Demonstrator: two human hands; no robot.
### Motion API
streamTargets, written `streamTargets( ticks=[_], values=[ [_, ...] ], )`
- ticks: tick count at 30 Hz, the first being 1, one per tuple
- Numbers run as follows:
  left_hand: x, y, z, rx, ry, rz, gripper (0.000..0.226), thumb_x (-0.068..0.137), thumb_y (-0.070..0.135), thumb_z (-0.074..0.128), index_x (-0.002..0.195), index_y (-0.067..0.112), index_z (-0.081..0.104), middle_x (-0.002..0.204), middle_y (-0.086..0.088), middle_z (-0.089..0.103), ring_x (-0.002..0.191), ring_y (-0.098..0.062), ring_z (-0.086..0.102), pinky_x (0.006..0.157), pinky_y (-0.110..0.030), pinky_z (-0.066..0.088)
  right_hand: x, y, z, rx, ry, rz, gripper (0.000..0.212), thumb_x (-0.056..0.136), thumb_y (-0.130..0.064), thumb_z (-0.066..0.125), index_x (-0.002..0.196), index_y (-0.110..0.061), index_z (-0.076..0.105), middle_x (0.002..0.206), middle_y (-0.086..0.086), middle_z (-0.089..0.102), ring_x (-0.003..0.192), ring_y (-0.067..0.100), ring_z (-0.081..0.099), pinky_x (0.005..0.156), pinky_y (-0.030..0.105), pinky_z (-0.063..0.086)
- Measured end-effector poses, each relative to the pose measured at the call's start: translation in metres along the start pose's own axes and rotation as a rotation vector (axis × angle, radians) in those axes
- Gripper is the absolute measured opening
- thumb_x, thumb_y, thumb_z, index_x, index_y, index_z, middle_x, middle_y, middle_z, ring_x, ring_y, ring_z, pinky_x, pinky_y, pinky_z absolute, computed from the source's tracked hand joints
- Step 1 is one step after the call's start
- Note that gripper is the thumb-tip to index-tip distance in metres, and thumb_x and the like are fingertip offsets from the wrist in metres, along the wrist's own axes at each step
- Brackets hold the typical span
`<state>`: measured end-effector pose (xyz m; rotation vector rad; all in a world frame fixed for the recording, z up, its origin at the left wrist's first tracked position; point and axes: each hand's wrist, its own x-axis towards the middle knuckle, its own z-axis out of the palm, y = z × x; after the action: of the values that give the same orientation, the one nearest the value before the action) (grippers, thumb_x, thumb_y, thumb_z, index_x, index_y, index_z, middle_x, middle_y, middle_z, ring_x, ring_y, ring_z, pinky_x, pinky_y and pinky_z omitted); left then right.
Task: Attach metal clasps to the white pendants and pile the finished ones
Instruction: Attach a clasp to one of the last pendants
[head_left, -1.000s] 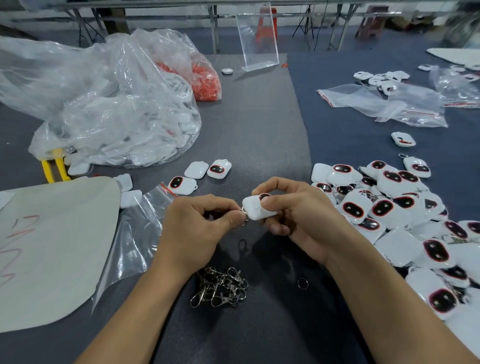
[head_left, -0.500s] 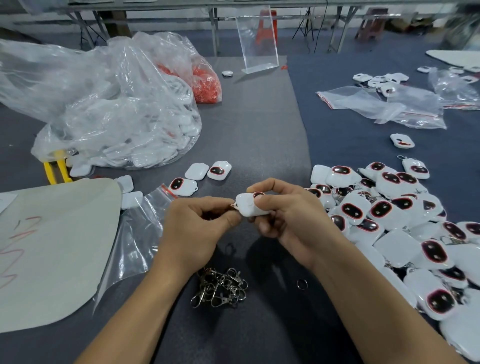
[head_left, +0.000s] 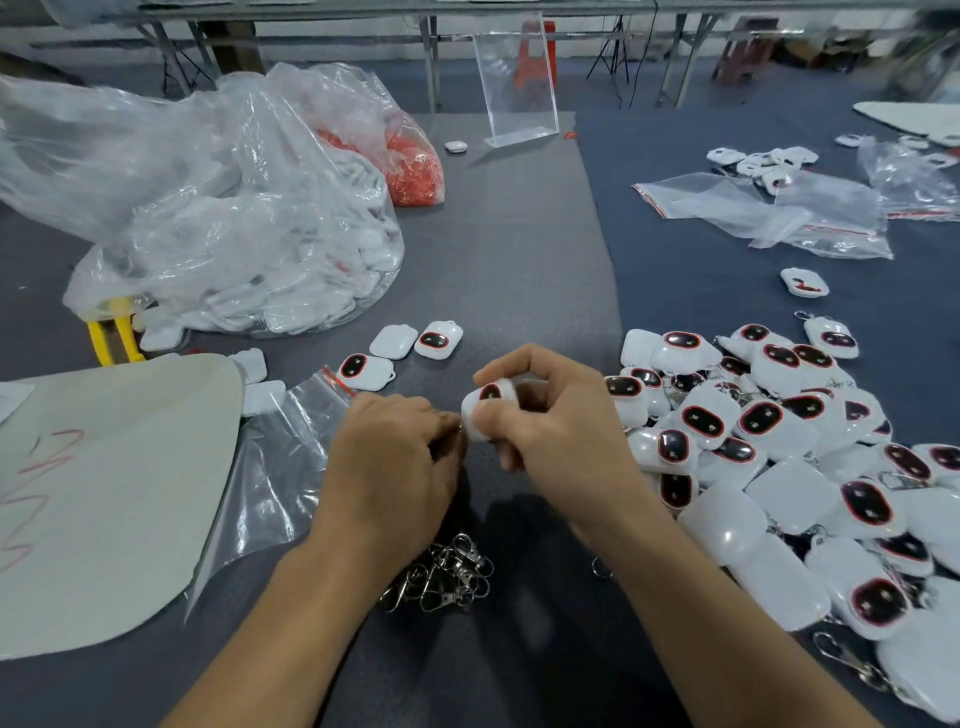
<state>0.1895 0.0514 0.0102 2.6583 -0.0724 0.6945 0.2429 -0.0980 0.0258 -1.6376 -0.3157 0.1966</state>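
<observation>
My right hand (head_left: 558, 415) grips a white pendant (head_left: 485, 408) with a dark red-rimmed oval on its face, held above the grey mat at centre. My left hand (head_left: 395, 457) is closed against the pendant's left edge, pinching something small there; its fingers hide what it holds. A cluster of metal clasps (head_left: 444, 574) lies on the mat just below my left hand. A large pile of white pendants (head_left: 779, 457) spreads to the right. Three loose pendants (head_left: 405, 351) lie just beyond my hands.
A big clear bag of white pendants (head_left: 249, 260) and a bag of red parts (head_left: 410, 161) sit at back left. Empty zip bags (head_left: 769, 213) lie at back right, a clear acrylic stand (head_left: 517, 85) at the back. A pale sheet (head_left: 104, 483) covers the left.
The pendant has been turned in my right hand so its dark oval now faces up. Both hands stayed together at centre, my left hand closing tighter on the pendant's edge.
</observation>
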Motion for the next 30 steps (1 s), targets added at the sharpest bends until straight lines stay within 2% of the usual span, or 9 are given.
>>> streamTargets(
  ticks=[5, 8, 10, 12, 14, 18, 21, 26, 30],
  values=[
    [0.007, 0.006, 0.001, -0.802, -0.065, -0.389, 0.025, 0.086, 0.011, 0.076, 0.082, 0.035, 0.082, 0.056, 0.018, 0.063, 0.054, 0.005, 0.05, 0.055, -0.01, 0.039, 0.008, -0.006, -0.015, 0.434, -0.005, 0.299, 0.022, 0.089, 0.005, 0.057, 0.089, -0.011, 0.073, 0.066, 0.011, 0.068, 0.039, 0.013, 0.047, 0.041, 0.021, 0.031],
    [0.009, 0.01, -0.001, -0.964, -0.106, -0.419, 0.023, 0.089, 0.009, 0.071, 0.08, 0.026, 0.083, 0.051, 0.017, 0.052, 0.051, 0.001, 0.044, 0.055, -0.012, 0.036, 0.009, -0.005, -0.017, 0.547, -0.055, 0.359, 0.024, 0.089, 0.004, 0.053, 0.091, -0.01, 0.073, 0.069, 0.015, 0.069, 0.04, 0.014, 0.046, 0.046, 0.024, 0.031],
    [0.01, 0.012, -0.004, -1.022, -0.099, -0.394, 0.017, 0.087, 0.008, 0.071, 0.083, 0.02, 0.083, 0.059, 0.016, 0.067, 0.058, 0.006, 0.059, 0.06, -0.007, 0.043, 0.008, -0.004, -0.014, 0.607, -0.084, 0.393, 0.024, 0.09, 0.003, 0.051, 0.091, -0.009, 0.072, 0.07, 0.016, 0.07, 0.04, 0.014, 0.046, 0.044, 0.022, 0.033],
    [0.009, 0.011, -0.005, -0.942, -0.053, -0.353, 0.012, 0.082, 0.019, 0.072, 0.083, 0.025, 0.083, 0.072, 0.011, 0.076, 0.07, 0.002, 0.067, 0.067, -0.011, 0.048, 0.006, -0.004, -0.01, 0.639, -0.085, 0.411, 0.023, 0.091, 0.003, 0.051, 0.093, -0.008, 0.071, 0.069, 0.015, 0.068, 0.04, 0.013, 0.046, 0.044, 0.022, 0.036],
    [0.005, 0.007, -0.004, -0.633, 0.0, -0.273, 0.011, 0.08, 0.027, 0.071, 0.076, 0.026, 0.081, 0.062, 0.011, 0.067, 0.06, -0.002, 0.057, 0.06, -0.017, 0.043, 0.006, -0.001, -0.006, 0.538, -0.013, 0.365, 0.022, 0.091, 0.004, 0.054, 0.091, -0.009, 0.072, 0.068, 0.012, 0.066, 0.041, 0.013, 0.045, 0.045, 0.023, 0.037],
    [-0.003, 0.008, 0.002, 0.13, -0.038, -0.026, 0.024, 0.082, 0.029, 0.062, 0.064, 0.02, 0.075, 0.055, 0.005, 0.055, 0.058, -0.019, 0.051, 0.066, -0.034, 0.03, -0.001, 0.003, 0.002, -0.155, 0.08, 0.023, 0.021, 0.088, -0.003, 0.064, 0.088, -0.023, 0.07, 0.06, -0.013, 0.062, 0.046, 0.004, 0.048, 0.048, 0.018, 0.039],
    [-0.002, 0.006, 0.004, 0.193, -0.025, 0.019, 0.022, 0.081, 0.027, 0.062, 0.063, 0.022, 0.072, 0.055, 0.006, 0.053, 0.056, -0.019, 0.048, 0.068, -0.034, 0.024, -0.002, 0.005, 0.005, -0.257, 0.076, -0.055, 0.019, 0.09, -0.009, 0.065, 0.09, -0.028, 0.07, 0.06, -0.017, 0.062, 0.048, 0.002, 0.052, 0.049, 0.013, 0.039],
    [0.003, 0.01, 0.004, -0.484, 0.017, -0.328, 0.01, 0.082, 0.035, 0.07, 0.078, 0.041, 0.077, 0.065, 0.015, 0.069, 0.063, -0.006, 0.062, 0.06, -0.022, 0.044, 0.008, -0.001, -0.007, 0.373, 0.068, 0.318, 0.021, 0.095, 0.002, 0.054, 0.093, -0.01, 0.071, 0.065, 0.008, 0.067, 0.041, 0.013, 0.046, 0.04, 0.023, 0.032],
    [0.007, 0.013, 0.003, -0.859, -0.039, -0.404, 0.017, 0.086, 0.028, 0.072, 0.083, 0.043, 0.081, 0.056, 0.017, 0.061, 0.055, -0.002, 0.047, 0.053, -0.018, 0.04, 0.01, -0.001, -0.011, 0.602, -0.048, 0.483, 0.024, 0.096, 0.002, 0.048, 0.099, -0.005, 0.07, 0.074, 0.012, 0.069, 0.044, 0.013, 0.044, 0.044, 0.023, 0.032]
  ],
)
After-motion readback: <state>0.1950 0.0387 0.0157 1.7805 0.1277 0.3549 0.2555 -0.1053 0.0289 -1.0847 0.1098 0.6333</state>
